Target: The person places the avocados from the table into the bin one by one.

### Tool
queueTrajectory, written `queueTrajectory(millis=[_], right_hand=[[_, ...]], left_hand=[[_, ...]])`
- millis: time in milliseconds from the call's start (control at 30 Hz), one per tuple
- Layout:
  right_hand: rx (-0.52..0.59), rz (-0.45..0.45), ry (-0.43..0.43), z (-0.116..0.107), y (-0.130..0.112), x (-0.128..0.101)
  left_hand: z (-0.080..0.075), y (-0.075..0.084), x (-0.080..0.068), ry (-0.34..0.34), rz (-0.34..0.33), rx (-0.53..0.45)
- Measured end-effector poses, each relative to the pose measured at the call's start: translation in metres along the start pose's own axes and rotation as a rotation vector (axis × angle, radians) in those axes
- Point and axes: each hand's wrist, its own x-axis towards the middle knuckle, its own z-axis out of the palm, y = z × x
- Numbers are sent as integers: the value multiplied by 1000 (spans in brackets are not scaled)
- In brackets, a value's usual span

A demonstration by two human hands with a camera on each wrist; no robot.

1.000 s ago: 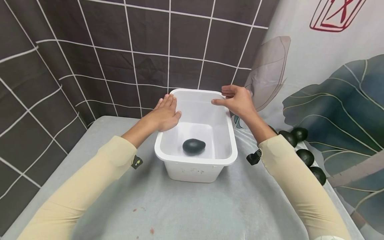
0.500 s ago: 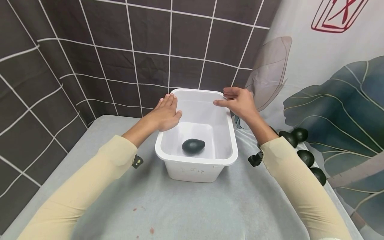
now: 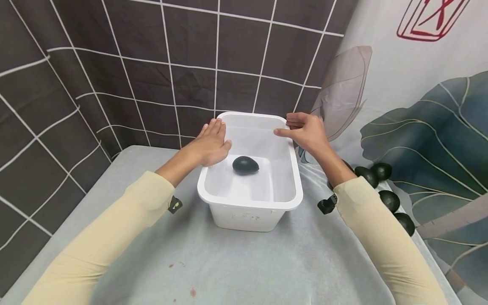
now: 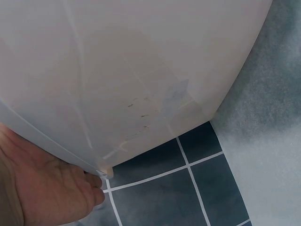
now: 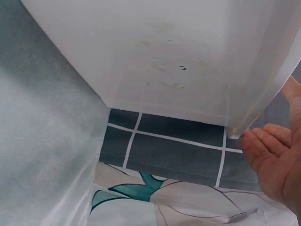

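A white plastic tub point(image 3: 249, 218) stands on the cloth-covered table, and one dark green avocado point(image 3: 245, 165) lies on its floor, left of the middle. My left hand point(image 3: 211, 146) rests on the tub's left rim, its fingers fairly straight and the thumb toward the inside. At the far right corner my right hand point(image 3: 306, 130) holds the rim, thumb on the inner side and bent fingers outside. The left wrist view shows the tub's outer wall point(image 4: 141, 70) with the left palm point(image 4: 51, 188) under the rim. In the right wrist view, fingertips point(image 5: 256, 146) meet the rim's edge.
Several more avocados point(image 3: 389, 201) lie along the table's right edge, partly hidden by the right sleeve. A dark, white-lined curtain point(image 3: 190, 80) hangs behind and left. A white curtain with leaf prints point(image 3: 419, 140) hangs at the right. The table cloth point(image 3: 228, 267) is pale grey.
The avocado has shifted toward the far side of the tub and turned slightly. My right hand has moved a little to the right; the left hand and the tub look nearly unchanged.
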Motion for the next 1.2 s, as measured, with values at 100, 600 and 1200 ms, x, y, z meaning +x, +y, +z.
queueTrajectory(millis=[100, 600, 1200], right_hand=[[14, 4, 5, -1, 1, -1], [19, 31, 28, -12, 13, -11], [-2, 37, 33, -27, 29, -25]], left_hand=[[-1, 1, 0, 0, 0, -2], [-2, 2, -2, -7, -9, 4], [-1, 2, -1, -12, 0, 2]])
